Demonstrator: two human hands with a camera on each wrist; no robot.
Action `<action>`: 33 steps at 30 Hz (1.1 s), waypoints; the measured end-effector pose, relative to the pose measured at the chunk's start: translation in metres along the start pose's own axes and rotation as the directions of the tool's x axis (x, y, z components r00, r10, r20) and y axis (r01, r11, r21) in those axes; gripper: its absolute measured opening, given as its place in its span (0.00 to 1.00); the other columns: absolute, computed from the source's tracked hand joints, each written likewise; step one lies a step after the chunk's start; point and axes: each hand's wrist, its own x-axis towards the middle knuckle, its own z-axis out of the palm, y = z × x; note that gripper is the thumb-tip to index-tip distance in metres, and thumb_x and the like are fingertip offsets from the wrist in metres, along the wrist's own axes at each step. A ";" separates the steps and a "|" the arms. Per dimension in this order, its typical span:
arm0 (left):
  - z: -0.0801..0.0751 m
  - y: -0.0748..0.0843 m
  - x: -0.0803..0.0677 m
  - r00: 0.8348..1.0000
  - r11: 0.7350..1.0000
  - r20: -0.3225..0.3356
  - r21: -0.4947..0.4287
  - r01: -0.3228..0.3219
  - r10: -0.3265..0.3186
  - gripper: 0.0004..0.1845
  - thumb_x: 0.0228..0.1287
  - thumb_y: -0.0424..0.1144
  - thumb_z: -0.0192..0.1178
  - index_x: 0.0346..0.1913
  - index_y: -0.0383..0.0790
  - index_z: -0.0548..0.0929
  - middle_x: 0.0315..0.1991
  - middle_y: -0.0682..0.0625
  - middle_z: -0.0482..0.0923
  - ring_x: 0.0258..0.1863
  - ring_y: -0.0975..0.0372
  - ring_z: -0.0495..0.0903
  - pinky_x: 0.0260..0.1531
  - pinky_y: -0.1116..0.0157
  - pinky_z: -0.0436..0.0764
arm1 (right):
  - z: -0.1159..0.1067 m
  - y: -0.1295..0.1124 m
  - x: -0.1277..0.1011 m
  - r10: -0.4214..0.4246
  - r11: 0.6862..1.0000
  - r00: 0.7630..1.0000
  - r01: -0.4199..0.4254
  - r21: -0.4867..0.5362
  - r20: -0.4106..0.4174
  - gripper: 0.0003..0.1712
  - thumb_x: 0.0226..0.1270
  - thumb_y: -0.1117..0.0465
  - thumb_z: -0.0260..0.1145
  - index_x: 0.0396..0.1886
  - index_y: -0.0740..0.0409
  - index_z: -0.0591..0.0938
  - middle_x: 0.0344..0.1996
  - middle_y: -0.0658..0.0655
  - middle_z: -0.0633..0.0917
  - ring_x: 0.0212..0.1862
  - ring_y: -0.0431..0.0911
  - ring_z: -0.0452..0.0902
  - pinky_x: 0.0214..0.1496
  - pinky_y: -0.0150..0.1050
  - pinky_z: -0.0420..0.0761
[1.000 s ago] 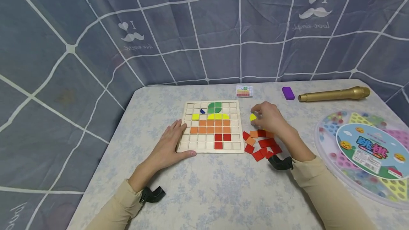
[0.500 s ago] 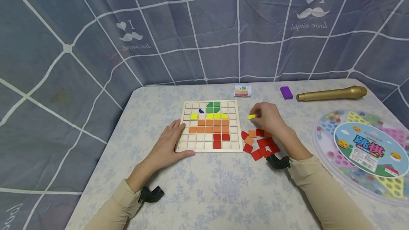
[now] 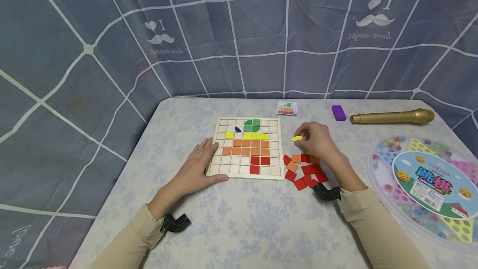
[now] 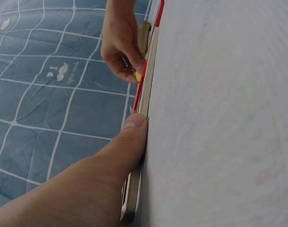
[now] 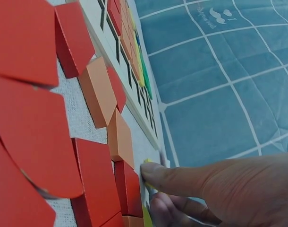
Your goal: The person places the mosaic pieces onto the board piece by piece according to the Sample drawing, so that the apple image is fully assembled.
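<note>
My left hand point(image 3: 196, 163) rests against the left side of a wooden grid board point(image 3: 275, 149), its fingers extended and its thumb along the front edge. In the left wrist view that thumb point(image 4: 127, 142) touches the board's side. Green, yellow, orange and red tiles fill part of the grid, and a small dark blue piece point(image 3: 237, 129) lies near the top. To the right of the board, my right hand point(image 3: 315, 139) pinches a yellow tile point(image 3: 297, 139) with a curved edge between thumb and fingers. Beneath that hand lie loose red tiles point(image 3: 310, 170) and orange tiles point(image 3: 292, 166).
Behind the board lies a small picture card point(image 3: 287, 107). A purple block point(image 3: 338, 113) and a gold microphone point(image 3: 392, 117) are at the back right. A round, clear board-game case point(image 3: 429, 184) takes up the right side. A blue curtain point(image 3: 257, 32) hangs behind the table.
The yellow tile has turned in my right fingers and now shows a thinner outline. My left hand stays at the board, and the tiles on the grid are the same.
</note>
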 end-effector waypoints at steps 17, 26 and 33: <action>-0.004 -0.001 0.000 0.998 1.000 0.057 0.019 0.000 -0.001 0.59 0.59 0.64 0.73 0.84 0.36 0.57 0.86 0.37 0.47 0.86 0.46 0.45 0.86 0.46 0.47 | 0.015 0.001 -0.014 -0.013 0.999 0.999 0.015 0.033 -0.052 0.10 0.71 0.63 0.73 0.48 0.62 0.90 0.41 0.63 0.89 0.45 0.55 0.80 0.51 0.48 0.86; 0.000 0.001 0.000 1.000 0.999 0.015 0.033 -0.012 0.012 0.59 0.60 0.64 0.73 0.83 0.34 0.58 0.85 0.36 0.50 0.86 0.44 0.47 0.85 0.46 0.49 | 0.010 -0.007 -0.008 -0.078 0.993 0.993 0.085 0.078 -0.089 0.10 0.70 0.65 0.74 0.49 0.61 0.89 0.45 0.63 0.89 0.46 0.58 0.86 0.51 0.53 0.89; -0.001 0.002 0.001 1.000 1.000 -0.012 0.021 -0.014 0.014 0.58 0.60 0.63 0.73 0.82 0.33 0.59 0.84 0.34 0.51 0.85 0.43 0.48 0.85 0.45 0.49 | 0.013 -0.025 0.005 -0.175 0.980 0.979 0.184 0.079 -0.106 0.08 0.67 0.67 0.75 0.45 0.62 0.90 0.37 0.61 0.89 0.43 0.56 0.87 0.48 0.48 0.85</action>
